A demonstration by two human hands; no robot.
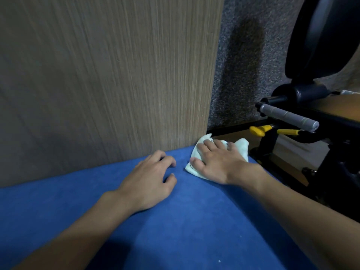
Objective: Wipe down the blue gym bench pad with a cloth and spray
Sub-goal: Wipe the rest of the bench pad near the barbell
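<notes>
The blue bench pad (175, 221) fills the lower half of the view. At its far right corner lies a white cloth (195, 152), and my right hand (218, 162) presses flat on it with fingers spread and straight. My left hand (150, 182) rests on the pad just left of the cloth, fingers loosely curled with the tips touching the blue surface, holding nothing. No spray bottle is in view.
A wood-grain panel (107, 75) stands upright along the pad's far edge. To the right is black gym equipment (303, 94) with a grey handle (288, 115) and yellow levers (259, 130), over grey speckled carpet (243, 65).
</notes>
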